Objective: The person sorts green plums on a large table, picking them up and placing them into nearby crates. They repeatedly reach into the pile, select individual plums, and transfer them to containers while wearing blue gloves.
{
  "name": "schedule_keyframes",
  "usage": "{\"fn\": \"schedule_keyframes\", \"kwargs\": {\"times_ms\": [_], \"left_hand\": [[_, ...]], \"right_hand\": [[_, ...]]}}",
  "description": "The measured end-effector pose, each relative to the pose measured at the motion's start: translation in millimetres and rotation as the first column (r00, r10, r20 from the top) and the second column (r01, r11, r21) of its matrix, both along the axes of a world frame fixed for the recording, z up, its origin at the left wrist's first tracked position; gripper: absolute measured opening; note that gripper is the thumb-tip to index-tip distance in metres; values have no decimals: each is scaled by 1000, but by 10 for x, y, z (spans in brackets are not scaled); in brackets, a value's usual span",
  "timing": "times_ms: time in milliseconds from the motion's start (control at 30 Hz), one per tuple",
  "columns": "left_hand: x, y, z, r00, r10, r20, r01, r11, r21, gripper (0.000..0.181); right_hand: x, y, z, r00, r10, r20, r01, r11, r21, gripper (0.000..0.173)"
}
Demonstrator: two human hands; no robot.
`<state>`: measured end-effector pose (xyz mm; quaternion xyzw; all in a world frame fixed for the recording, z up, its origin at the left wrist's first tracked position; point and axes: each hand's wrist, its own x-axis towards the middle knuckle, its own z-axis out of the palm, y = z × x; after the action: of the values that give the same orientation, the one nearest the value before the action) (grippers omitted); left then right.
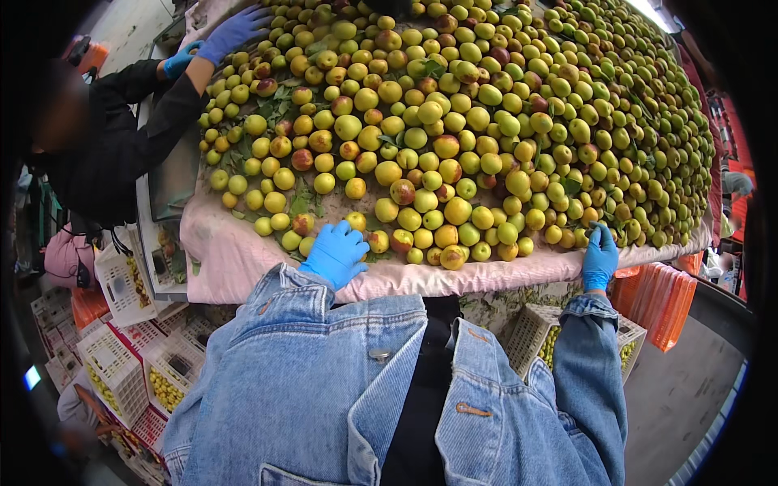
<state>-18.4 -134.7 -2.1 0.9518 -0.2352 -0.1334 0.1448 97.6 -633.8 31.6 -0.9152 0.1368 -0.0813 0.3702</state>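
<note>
A broad heap of fresh jujubes [437,121], green to yellow with red-brown patches, lies on a pink cloth [231,249] over the table. My left hand [334,252], in a blue glove, is palm down at the near edge of the heap. Its fingers curl beside a yellow jujube [355,221], and what lies beneath the palm is hidden. Farther right, my right hand [600,258], gloved in blue too, rests at the cloth's front edge against the outermost fruit. Its fingers point away from me, and the palm side is out of sight.
At the left, another person's gloved hands [234,35] reach over the fruit. White plastic crates [112,364] holding fruit stand low on the left, and another crate [535,334] is below the table. Orange baskets [656,301] stand at the right. Green leaves [304,197] lie among the jujubes.
</note>
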Motion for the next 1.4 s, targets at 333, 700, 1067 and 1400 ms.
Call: {"fn": "schedule_keyframes", "kwargs": {"times_ms": [333, 700, 1067, 1400], "left_hand": [[-83, 582, -174, 963, 265, -37, -257, 954, 153, 24], [444, -17, -212, 990, 114, 85, -119, 991, 61, 62], [896, 1018, -444, 774, 581, 252, -526, 811, -255, 48], [1215, 809, -427, 781, 609, 140, -614, 706, 354, 68]], "right_hand": [[13, -82, -63, 1000, -16, 2, 16, 999, -35, 17], [-5, -74, -34, 1000, 13, -26, -14, 999, -35, 19], [-14, 1, -8, 1000, 7, 11, -7, 1000, 1, 18], [-8, 33, 24, 999, 0, 42, 1, 999, -42, 16]]}}
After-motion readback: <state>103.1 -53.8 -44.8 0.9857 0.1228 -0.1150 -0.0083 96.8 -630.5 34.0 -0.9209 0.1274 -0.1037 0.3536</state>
